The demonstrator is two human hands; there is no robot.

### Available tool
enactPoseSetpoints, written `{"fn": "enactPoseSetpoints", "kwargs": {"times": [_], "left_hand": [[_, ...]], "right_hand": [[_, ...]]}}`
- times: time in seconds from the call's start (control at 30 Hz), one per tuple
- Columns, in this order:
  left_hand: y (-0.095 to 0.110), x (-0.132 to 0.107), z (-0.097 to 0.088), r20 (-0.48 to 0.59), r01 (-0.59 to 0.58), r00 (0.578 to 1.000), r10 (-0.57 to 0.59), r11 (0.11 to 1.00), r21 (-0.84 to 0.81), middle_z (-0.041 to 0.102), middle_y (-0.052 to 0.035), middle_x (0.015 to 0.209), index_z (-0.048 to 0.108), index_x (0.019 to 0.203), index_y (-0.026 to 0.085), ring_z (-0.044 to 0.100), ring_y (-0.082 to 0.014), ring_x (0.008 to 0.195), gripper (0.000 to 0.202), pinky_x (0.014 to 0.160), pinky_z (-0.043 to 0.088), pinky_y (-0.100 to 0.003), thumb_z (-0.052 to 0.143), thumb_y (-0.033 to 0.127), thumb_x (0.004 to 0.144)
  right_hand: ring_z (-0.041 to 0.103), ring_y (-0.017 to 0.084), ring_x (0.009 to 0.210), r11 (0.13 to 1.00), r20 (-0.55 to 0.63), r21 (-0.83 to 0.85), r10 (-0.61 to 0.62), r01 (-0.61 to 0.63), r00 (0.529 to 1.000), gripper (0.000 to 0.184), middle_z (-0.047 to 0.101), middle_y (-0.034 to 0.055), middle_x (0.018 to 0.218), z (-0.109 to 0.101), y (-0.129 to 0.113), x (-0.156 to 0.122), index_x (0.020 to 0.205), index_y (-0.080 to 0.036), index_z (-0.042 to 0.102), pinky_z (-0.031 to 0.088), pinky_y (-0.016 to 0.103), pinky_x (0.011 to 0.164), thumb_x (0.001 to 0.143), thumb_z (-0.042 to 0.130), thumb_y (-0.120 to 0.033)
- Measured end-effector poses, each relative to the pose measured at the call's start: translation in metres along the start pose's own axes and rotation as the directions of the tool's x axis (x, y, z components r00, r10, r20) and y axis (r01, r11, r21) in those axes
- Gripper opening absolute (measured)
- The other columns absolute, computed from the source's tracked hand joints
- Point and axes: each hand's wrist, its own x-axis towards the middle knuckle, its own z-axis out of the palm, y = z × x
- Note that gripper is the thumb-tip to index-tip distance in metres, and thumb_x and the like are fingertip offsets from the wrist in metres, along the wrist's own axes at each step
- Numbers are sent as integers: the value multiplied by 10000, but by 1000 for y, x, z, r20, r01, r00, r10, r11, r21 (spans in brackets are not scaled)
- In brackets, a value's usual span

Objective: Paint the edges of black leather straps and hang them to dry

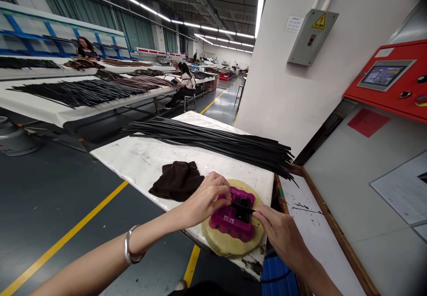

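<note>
Over a round tan pad (220, 245) on the white worktop (143, 156), the right hand (283, 236) pinches a thin black strap (242, 206) between thumb and fingertips, the strap lying across a magenta jig (225, 218). The left hand (207, 196) curls against the jig's edge, its grip unclear. Just beside it sits a dark brown cloth (175, 181); farther along the worktop lies a bundle of black straps (213, 142).

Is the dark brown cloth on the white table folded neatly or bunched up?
Bunched: the dark brown cloth lies in a creased heap on the white table.
</note>
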Motion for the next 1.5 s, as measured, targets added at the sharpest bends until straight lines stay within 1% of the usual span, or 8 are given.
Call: {"fn": "enactPoseSetpoints", "kwargs": {"times": [0.17,0.43,0.77,1.0,1.13,1.27,1.4,1.5], "left_hand": [[1,0,0,-10,-5,1000,5,1000,24,562,-48,1037,627,866,188,425,-223,1034,130,928,361,-362,553,214,969],[7,3,-1,-6,-40,999,40,998,38,561,-60,1051,635,859,190,424,-230,1036,134,909,375,-356,556,219,964],[4,-1,-2,13,-31,999,30,995,94,564,-68,1038,650,868,187,431,-234,1000,160,874,375,-367,549,255,973],[13,13,7,67,-115,992,108,988,105,565,-60,1037,668,887,193,425,-231,1034,85,895,372,-349,597,172,929],[22,22,10,104,-133,987,120,983,127,571,-65,1044,675,869,175,424,-236,1034,59,881,373,-351,633,141,892],[25,28,11,98,-164,983,153,978,125,580,-59,1049,674,845,173,433,-233,1033,60,885,376,-357,640,151,890],[26,30,10,104,-179,981,165,973,148,586,-58,1065,682,844,172,434,-241,1050,57,890,372,-364,649,144,881],[26,30,16,100,-184,981,167,966,183,587,-64,1054,681,849,164,435,-245,1044,28,884,371,-365,666,159,872]], "right_hand": [[631,157,656,1000,-45,-20,-15,14,999,357,619,2,748,5,3,-2,849,-217,582,360,260,569,1062,324,-342],[613,153,637,1000,3,-30,0,0,1000,330,607,1,739,-5,6,-6,862,-224,571,356,253,569,1061,333,-338],[621,152,616,998,-33,-55,-24,22,999,358,603,4,723,7,7,-4,850,-219,577,343,253,528,1063,318,-342],[625,170,605,989,51,-143,-42,49,998,365,640,24,753,-25,11,-14,880,-235,593,361,263,523,1060,290,-332],[588,152,556,960,125,-256,-81,111,989,363,595,1,700,-48,13,-9,814,-233,525,291,278,490,1065,272,-303],[469,130,459,874,176,-431,-161,223,971,348,499,-35,602,-72,7,7,729,-232,422,190,305,472,1058,331,-300],[442,133,457,786,238,-514,-254,344,937,229,516,-42,604,-92,-5,25,769,-236,463,149,329,488,982,456,-152],[438,137,455,732,294,-530,-314,428,903,234,516,-35,598,-96,-12,37,758,-231,469,130,341,491,873,503,-30]]}}
